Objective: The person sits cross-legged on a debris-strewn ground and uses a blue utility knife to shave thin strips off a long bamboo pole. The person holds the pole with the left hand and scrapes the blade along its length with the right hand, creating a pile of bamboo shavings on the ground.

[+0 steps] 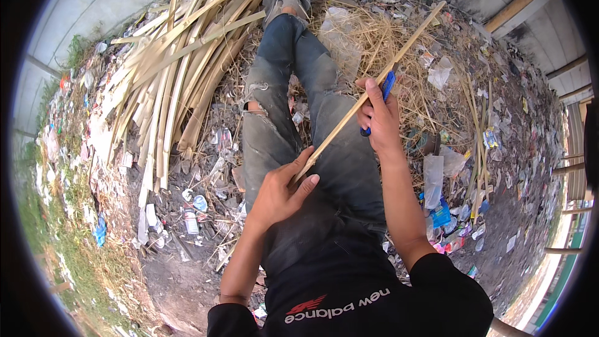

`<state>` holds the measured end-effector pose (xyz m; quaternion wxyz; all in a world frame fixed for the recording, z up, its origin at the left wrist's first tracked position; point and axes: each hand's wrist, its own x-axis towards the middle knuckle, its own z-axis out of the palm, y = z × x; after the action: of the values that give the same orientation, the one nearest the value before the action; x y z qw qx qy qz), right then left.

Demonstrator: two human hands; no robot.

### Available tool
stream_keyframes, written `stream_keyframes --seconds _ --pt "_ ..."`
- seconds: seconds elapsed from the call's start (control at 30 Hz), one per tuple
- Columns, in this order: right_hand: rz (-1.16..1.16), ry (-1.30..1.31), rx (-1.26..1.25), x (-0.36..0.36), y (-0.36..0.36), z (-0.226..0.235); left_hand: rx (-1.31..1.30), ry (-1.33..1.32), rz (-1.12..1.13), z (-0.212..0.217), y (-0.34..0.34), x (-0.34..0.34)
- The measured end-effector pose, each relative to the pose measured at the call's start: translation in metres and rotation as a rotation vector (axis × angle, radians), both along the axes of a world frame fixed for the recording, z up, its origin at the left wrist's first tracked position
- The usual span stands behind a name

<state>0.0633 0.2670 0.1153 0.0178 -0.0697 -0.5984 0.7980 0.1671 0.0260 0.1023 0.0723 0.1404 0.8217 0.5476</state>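
A long thin bamboo strip (399, 55) slants from my lap up to the far right. My left hand (281, 190) grips its near end above my thigh. My right hand (379, 118) closes around a blue-handled knife (387, 87) and presses against the strip's middle, thumb lying along it. Both hands hover over my outstretched legs in torn grey jeans (277, 97).
A pile of split bamboo slats (181, 56) lies on the ground to the left of my legs. Dry straw (374, 37), plastic scraps and litter cover the dirt all around. A concrete wall (93, 0) curves behind, with wooden poles (518, 3) at the right.
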Motion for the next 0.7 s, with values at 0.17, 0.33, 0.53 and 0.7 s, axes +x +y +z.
stream_keyframes --seconds 0.17,0.33,0.53,0.7 --pt "0.083 0.08 0.275 0.006 0.004 0.0 0.12 -0.049 0.073 -0.013 -0.009 -0.004" --pt "0.136 0.099 0.585 0.009 0.021 0.003 0.042 -0.075 0.126 -0.005 -0.026 -0.012" --pt "0.213 0.252 0.779 0.0 0.005 0.018 0.035 -0.13 0.137 0.002 -0.025 -0.02" --pt "0.188 0.256 1.085 -0.022 -0.003 0.021 0.011 -0.128 0.145 0.007 -0.024 -0.032"
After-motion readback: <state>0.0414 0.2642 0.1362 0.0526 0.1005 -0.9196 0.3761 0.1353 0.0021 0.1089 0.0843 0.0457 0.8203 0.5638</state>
